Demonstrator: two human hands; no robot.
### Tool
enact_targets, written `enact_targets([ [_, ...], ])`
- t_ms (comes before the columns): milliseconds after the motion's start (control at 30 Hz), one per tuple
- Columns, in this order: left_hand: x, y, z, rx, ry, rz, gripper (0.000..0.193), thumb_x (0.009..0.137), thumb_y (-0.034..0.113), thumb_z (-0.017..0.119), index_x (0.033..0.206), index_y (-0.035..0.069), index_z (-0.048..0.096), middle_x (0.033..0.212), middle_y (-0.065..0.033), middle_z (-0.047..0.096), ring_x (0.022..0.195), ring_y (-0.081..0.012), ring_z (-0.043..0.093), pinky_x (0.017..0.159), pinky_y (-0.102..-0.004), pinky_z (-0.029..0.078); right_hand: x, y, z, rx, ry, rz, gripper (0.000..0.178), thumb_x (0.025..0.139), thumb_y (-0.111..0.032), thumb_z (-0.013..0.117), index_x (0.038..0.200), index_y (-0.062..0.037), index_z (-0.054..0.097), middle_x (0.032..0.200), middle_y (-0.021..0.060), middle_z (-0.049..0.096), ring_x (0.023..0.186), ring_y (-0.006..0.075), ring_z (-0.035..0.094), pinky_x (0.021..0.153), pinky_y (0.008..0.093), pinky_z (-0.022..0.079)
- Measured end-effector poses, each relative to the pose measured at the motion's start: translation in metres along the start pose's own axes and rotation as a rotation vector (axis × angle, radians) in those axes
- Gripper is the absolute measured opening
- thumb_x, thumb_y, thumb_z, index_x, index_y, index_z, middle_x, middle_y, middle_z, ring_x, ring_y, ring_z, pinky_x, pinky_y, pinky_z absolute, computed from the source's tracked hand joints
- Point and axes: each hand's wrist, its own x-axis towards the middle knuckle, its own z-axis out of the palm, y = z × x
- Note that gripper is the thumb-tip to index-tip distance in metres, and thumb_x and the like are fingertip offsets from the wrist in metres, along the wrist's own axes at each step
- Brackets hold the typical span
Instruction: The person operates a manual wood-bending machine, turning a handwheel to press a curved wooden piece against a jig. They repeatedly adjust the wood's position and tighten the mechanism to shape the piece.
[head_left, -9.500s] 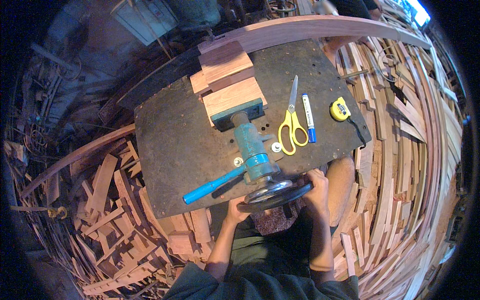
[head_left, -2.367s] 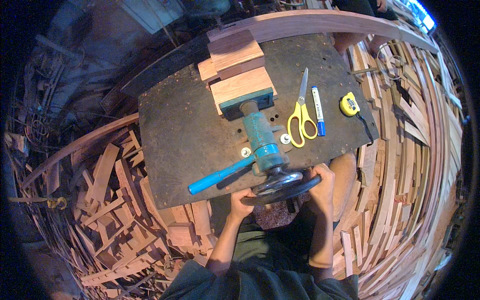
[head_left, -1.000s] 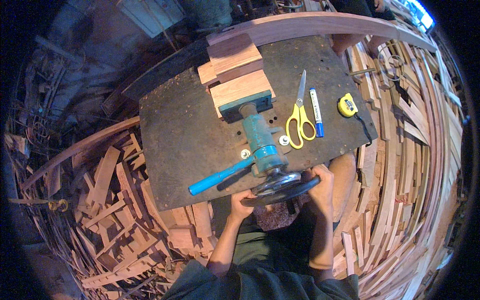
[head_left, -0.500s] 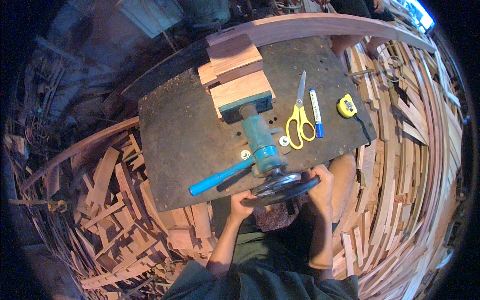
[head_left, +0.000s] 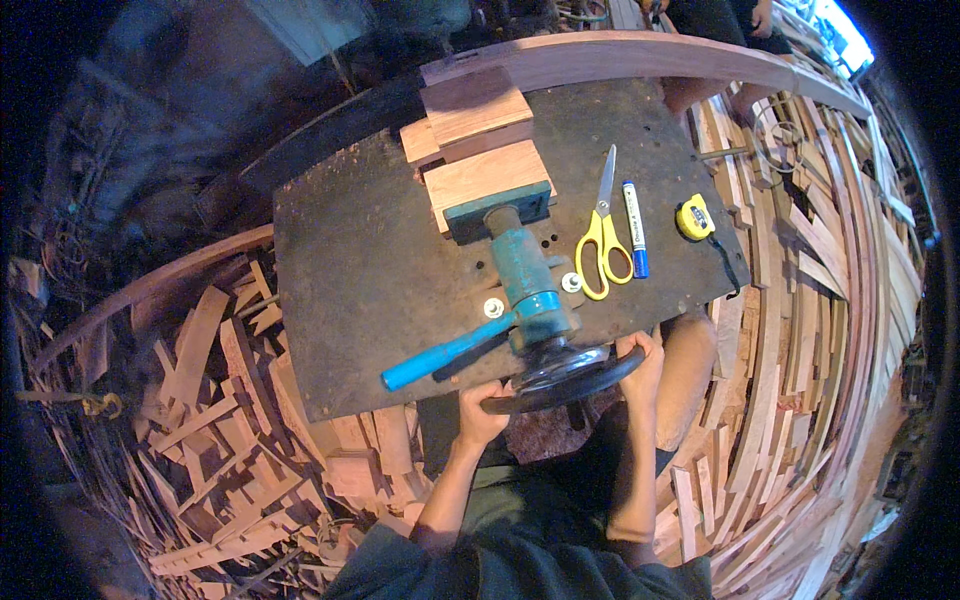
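Left hand (head_left: 483, 416) and right hand (head_left: 641, 368) grip the black handwheel (head_left: 565, 387); turning it too hard could dent the wooden block (head_left: 485, 172) beyond it.

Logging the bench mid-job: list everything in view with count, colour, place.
table: 1, dark, centre
vise: 1, teal, table's near middle
lever: 1, bright blue, vise's left
handwheel: 1, black with shiny hub, vise's near end
bolts: 2, light, flanking the vise
wood blocks: at least 3, light brown, beyond vise
scissors: 1, yellow-handled, right of vise
marker: 1, white and blue, beside scissors
tape measure: 1, yellow, table's right
curved beam: 1, reddish-brown, table's far edge
loose wood: many pieces, brown, both sides
background clutter: uncountable, dark, upper left
co-worker: 1, dark-clothed, beyond beam
left grip: 1, bare, handwheel's left rim
right grip: 1, bare, handwheel's right rim
forearms: 2, bare, lower centre
shirt: 1, dark green, bottom
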Motion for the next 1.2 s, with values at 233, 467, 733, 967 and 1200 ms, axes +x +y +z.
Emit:
enact_targets([
  [233,-0.005,-0.031,0.003,-0.135,-0.056,-0.006,0.008,0.071,0.009,0.064,0.066,0.003,0.065,0.058,-0.0049,0.055,0.053,-0.0122,0.052,0.053,-0.0269,0.040,-0.005,-0.016,0.003,0.085,0.076,-0.113,0.024,0.076,0.000,0.061,0.061,0.0025,0.043,0.058,0.0073,0.040,0.056,0.0147,0.040,0.053,0.0321,0.034],
  [467,-0.004,-0.013,0.010,-0.012,0.091,0.049,0.012,0.073,0.012,0.065,0.073,0.001,0.069,0.067,-0.0104,0.065,0.062,-0.0225,0.066,0.066,-0.0325,0.049,-0.002,0.000,0.002,0.075,-0.016,-0.032,0.026,0.077,0.001,0.061,0.061,0.0015,0.041,0.057,0.0071,0.039,0.055,0.0149,0.038,0.052,0.0326,0.033],
  [733,-0.004,-0.077,0.057,-0.200,0.287,0.068,0.025,0.087,0.022,0.060,0.073,0.002,0.063,0.077,-0.0095,0.064,0.077,-0.0197,0.062,0.072,-0.0365,0.047,-0.003,-0.041,-0.014,-0.064,0.035,-0.171,0.019,0.077,0.001,0.060,0.066,-0.0014,0.045,0.065,0.0126,0.048,0.064,0.0267,0.047,0.062,0.0364,0.039],
  [967,-0.025,-0.087,0.037,-0.230,0.179,-0.120,0.007,0.075,0.001,0.070,0.074,0.001,0.063,0.074,-0.0064,0.065,0.072,-0.0157,0.062,0.069,-0.0321,0.049,-0.014,-0.011,-0.015,0.413,0.131,0.158,0.022,0.079,-0.009,0.071,0.085,-0.0046,0.050,0.089,0.0066,0.055,0.086,0.0166,0.053,0.081,0.0300,0.042],
  [1200,-0.016,-0.047,0.026,-0.080,0.020,0.077,0.040,0.068,0.007,0.081,0.103,-0.002,0.064,0.096,-0.0112,0.070,0.087,-0.0201,0.067,0.083,-0.0350,0.053,0.005,0.007,-0.017,0.051,-0.025,0.018,0.022,0.076,-0.008,0.071,0.073,-0.0030,0.050,0.067,0.0049,0.052,0.062,0.0118,0.046,0.058,0.0284,0.039],
])
